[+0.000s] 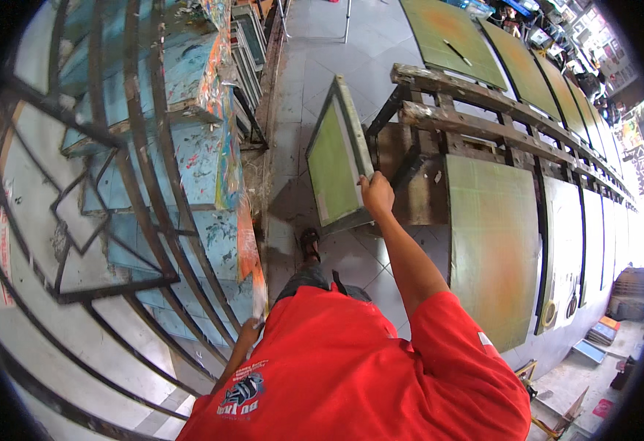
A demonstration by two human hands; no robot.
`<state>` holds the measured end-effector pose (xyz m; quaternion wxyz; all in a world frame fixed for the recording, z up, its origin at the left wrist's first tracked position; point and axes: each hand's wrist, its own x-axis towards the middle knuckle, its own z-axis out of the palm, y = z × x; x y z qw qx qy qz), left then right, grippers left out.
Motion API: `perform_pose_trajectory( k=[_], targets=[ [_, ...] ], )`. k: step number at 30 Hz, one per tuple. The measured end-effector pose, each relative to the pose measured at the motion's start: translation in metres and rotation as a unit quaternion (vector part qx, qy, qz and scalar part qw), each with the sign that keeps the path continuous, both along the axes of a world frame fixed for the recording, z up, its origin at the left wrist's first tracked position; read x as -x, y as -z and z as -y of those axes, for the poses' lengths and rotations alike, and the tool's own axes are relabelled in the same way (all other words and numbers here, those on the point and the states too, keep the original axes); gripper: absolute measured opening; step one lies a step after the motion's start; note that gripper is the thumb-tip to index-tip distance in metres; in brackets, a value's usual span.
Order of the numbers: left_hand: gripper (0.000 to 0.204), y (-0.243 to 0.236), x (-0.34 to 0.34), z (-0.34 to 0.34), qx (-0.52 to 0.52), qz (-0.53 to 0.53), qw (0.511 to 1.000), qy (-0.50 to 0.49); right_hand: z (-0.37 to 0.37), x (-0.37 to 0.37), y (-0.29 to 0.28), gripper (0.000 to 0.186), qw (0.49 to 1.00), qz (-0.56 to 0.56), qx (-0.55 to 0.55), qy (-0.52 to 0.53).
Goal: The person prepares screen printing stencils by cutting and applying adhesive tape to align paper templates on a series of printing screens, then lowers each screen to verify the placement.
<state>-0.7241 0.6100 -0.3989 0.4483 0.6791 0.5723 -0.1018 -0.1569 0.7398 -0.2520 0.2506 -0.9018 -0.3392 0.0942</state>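
My right hand (377,197) grips the right edge of a framed screen (331,158) with green mesh and a metal frame, held upright and tilted above the tiled floor (311,66). My left hand (250,330) hangs low at my left side, fingers curled, beside paint-splattered blue steps (156,180); what it holds, if anything, is too small to make out. My foot in a dark sandal shows below the screen.
A black metal railing (134,140) curves along my left. Several framed screens (252,44) lean beyond the steps. On my right runs a long printing rack (454,121) bearing green boards (491,250), a tape roll and scissors. Trays and clutter (590,353) lie at far right.
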Motion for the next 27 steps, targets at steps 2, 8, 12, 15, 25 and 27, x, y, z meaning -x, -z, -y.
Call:
perform_pose_trajectory(
  k=[2,8,12,15,25,27],
  targets=[
    [0.031,-0.006,0.019,-0.005,0.081,-0.047,0.994,0.057,-0.014,-0.017,0.034,0.039,1.0,0.005,0.014,0.021],
    [0.029,-0.034,0.034,-0.046,0.146,-0.005,0.985,-0.095,-0.039,-0.053,0.106,0.037,0.996,0.026,0.064,0.064],
    [0.028,-0.038,0.031,-0.074,0.147,0.035,0.979,-0.14,-0.043,-0.069,0.138,0.039,0.994,0.02,0.058,0.095],
    [0.027,-0.039,0.027,-0.078,0.146,0.046,0.976,-0.157,-0.048,-0.074,0.144,0.037,0.993,0.012,0.06,0.1],
    [0.025,-0.049,0.026,-0.109,0.141,0.064,0.98,-0.127,-0.048,-0.116,0.172,0.031,0.962,-0.111,0.18,0.174],
    [0.024,-0.051,0.02,-0.131,0.148,0.052,0.983,-0.1,-0.034,-0.118,0.198,0.036,0.973,-0.068,0.152,0.159]
  ],
)
